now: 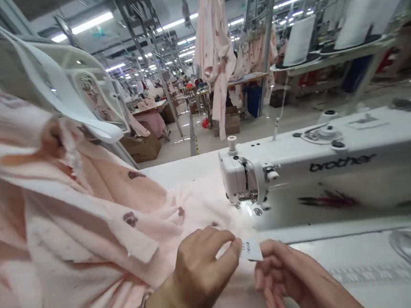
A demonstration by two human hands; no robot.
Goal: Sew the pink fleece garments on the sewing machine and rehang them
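Observation:
A small white label [252, 249] is pinched between my two hands, low in the middle of the view. My left hand [201, 269], with a bangle at the wrist, closes its thumb and fingers on the label's left end. My right hand [284, 274] holds the right end, fingers curled under it. Both hands rest over pale pink printed fabric [100, 230], which is heaped to the left and spreads under the needle area [247, 203] of a white sewing machine [336, 171]. The label lies just in front of the needle.
The white machine table [362, 260] runs to the right, with a printed ruler strip. A white plastic frame [78, 98] rises at upper left. Pink garments [216, 47] hang from rails behind, beside thread cones [299, 40], cardboard boxes and other workstations.

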